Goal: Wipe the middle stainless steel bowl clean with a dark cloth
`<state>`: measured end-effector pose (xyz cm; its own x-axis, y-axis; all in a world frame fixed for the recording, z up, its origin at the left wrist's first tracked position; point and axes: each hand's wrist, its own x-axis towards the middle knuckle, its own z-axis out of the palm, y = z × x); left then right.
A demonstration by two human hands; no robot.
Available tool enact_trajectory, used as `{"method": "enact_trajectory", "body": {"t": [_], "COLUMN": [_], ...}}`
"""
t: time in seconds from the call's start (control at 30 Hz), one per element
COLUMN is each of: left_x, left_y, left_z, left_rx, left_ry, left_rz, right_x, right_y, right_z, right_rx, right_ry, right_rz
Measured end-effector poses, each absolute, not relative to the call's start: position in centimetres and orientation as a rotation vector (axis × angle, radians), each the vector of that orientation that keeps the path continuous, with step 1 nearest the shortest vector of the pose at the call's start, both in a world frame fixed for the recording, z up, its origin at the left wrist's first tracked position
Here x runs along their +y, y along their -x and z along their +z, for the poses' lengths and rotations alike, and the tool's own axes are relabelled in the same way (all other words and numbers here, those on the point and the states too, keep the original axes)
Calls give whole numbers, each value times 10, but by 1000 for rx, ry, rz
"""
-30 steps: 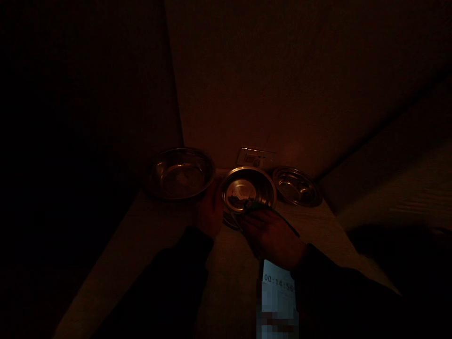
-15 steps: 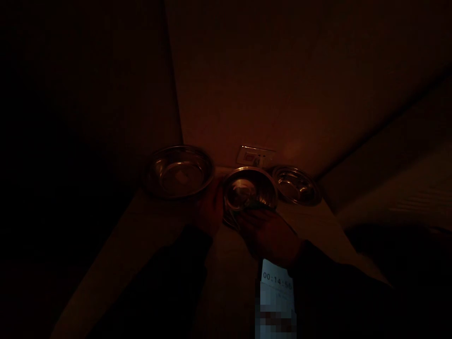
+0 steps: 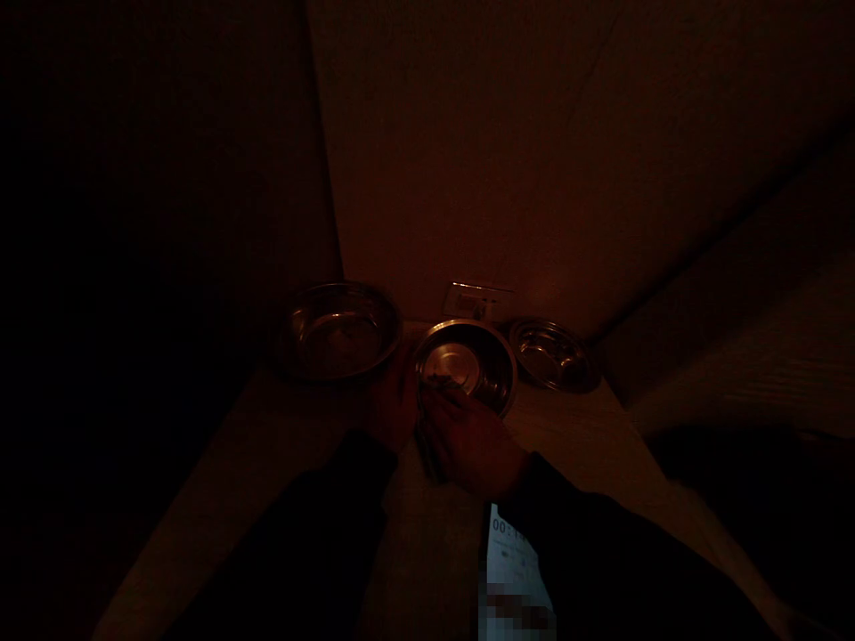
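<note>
In dim light a shiny metal bowl (image 3: 498, 356) stands tilted a little towards me on the table. My left hand (image 3: 394, 405) is closed against its left side and appears to grip the rim, its fingertips being hard to see. My right hand (image 3: 471, 441) reaches over the near left rim. Its fingers press a dark cloth (image 3: 431, 458) onto the bowl's inner wall, with part of the cloth hanging outside. The cloth's colour and full shape are lost in the dark.
A wide metal basin (image 3: 337, 374) stands at the back left and a smaller metal bowl (image 3: 554, 356) at the back right. Behind them is a wall socket (image 3: 477, 298). A lit phone (image 3: 514, 552) showing a timer lies on the wooden table (image 3: 427, 552) below my right forearm.
My right hand has moved left along the near rim with the cloth, from the front of the bowl to its left side. My left hand stays at the bowl's left side.
</note>
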<state>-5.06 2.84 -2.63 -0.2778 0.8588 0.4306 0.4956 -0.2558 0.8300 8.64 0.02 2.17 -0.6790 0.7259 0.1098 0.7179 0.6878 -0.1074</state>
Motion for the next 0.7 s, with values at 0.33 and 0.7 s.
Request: {"method": "enact_trajectory", "body": {"t": [0.33,0.7], "left_x": [29,31], "left_y": [49,52], "left_z": [-23,-27], "left_rx": [1644,1690], "left_ry": [-1645,-1542], "left_rz": [1524,1511], "right_x": [0,10], "right_y": [-99,-82], "right_z": [27,22], "right_rx": [-2826,-2703], "right_ry": [1165,1160], "right_rz": [79,65]}}
